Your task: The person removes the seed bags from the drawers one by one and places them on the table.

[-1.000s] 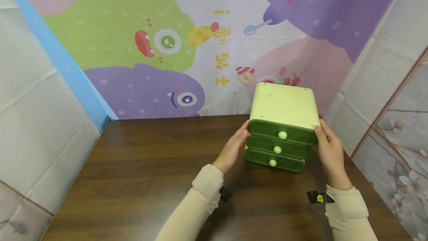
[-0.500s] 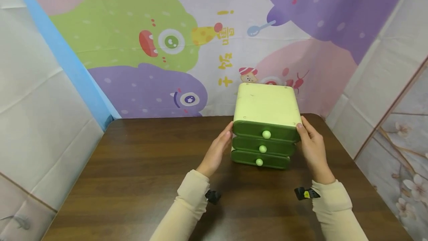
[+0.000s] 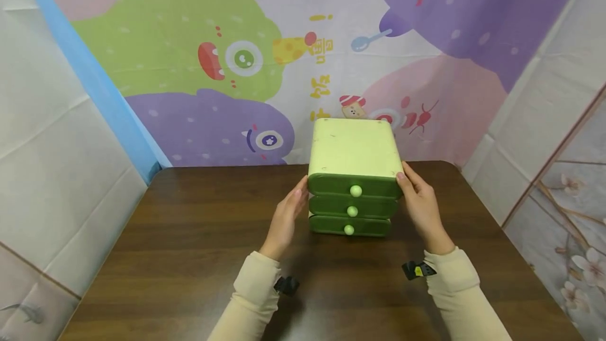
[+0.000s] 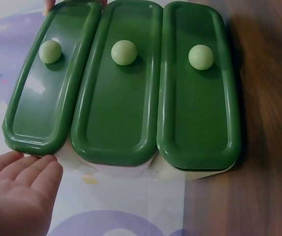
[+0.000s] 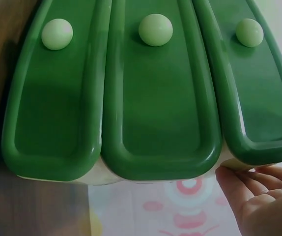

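A small three-drawer storage box stands upright, its pale yellow-green top and dark green drawer fronts turned towards me in the head view. Each front carries a round light green knob. My left hand touches the box's left side near the top drawer, fingers extended. On the opposite side, my right hand presses the upper right edge, thumb near the front corner. The right wrist view has the right hand's fingertips against the side by the top drawer. All three drawers look pushed in.
The box is on a dark brown wooden table. Behind the table hangs a cartoon-printed cloth. Pale panels flank the table on the left and right. A black strap device sits at my right wrist.
Both hands have moved left, bringing the box with them towards the middle of the table. Its front has turned to face me more squarely.
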Motion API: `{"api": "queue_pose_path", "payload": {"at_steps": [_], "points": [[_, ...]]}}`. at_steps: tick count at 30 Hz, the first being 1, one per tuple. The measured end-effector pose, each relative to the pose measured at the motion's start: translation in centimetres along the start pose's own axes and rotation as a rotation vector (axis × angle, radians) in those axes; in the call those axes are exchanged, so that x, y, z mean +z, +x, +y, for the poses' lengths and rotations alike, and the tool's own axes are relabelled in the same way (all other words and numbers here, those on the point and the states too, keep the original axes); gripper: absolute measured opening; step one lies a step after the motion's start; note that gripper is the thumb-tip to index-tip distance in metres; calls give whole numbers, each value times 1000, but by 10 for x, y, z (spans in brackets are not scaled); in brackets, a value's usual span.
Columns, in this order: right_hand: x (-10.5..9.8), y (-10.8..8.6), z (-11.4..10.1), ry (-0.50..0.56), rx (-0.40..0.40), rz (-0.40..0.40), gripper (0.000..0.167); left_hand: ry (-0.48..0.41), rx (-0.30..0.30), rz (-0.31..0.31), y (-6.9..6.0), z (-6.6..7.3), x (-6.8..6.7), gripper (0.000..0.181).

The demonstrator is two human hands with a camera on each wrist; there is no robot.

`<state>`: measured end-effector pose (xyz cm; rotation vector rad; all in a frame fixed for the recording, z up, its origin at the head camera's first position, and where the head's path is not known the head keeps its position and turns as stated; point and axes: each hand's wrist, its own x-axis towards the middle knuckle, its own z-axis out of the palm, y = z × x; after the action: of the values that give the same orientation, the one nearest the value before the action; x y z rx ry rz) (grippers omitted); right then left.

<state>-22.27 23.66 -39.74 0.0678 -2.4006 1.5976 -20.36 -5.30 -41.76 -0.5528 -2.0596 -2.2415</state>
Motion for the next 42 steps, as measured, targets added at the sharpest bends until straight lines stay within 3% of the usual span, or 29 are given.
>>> {"api": "queue_pose_path", "payload": {"at_steps": [8, 18, 42], "points": [[17, 2, -3, 44, -18, -47, 59, 26, 17, 126, -12, 5, -13, 53], [32, 3, -8, 80, -37, -80, 59, 36, -18, 198, -20, 13, -25, 55], [37, 1, -13, 127, -8, -116, 59, 60, -49, 199, -25, 18, -35, 56]]}}
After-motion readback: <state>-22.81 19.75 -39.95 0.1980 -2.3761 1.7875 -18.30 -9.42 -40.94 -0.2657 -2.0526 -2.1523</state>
